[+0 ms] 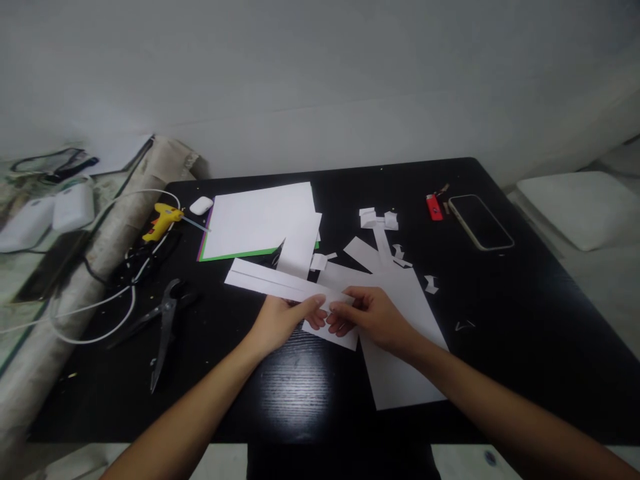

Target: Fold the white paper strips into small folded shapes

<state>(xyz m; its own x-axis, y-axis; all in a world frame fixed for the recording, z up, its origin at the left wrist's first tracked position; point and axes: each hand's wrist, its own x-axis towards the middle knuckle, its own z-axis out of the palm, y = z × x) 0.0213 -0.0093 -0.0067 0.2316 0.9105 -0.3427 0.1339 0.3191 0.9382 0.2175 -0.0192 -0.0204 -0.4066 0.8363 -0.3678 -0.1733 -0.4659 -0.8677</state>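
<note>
A long white paper strip point(265, 280) with a lengthwise line along it is held above the table between my two hands. My left hand point(290, 320) pinches it from below, thumb on top near its middle. At its right end, my right hand point(373, 317) grips it between thumb and fingers. Below the hands lies a white paper sheet point(400, 360), partly covered by my right hand and forearm. Another paper piece point(301, 250) lies just behind the strip. Beyond the sheet sits a folded paper shape point(383, 233) with a narrow stem and small folded tabs.
On the black table point(525, 347), a stack of paper point(260, 213) lies at the back, beside a yellow glue gun point(163, 222). Pliers point(167, 320) lie at left with a white cable point(133, 307). A red lighter point(434, 207) and a phone point(481, 222) are at right, with paper scraps point(431, 285) nearby.
</note>
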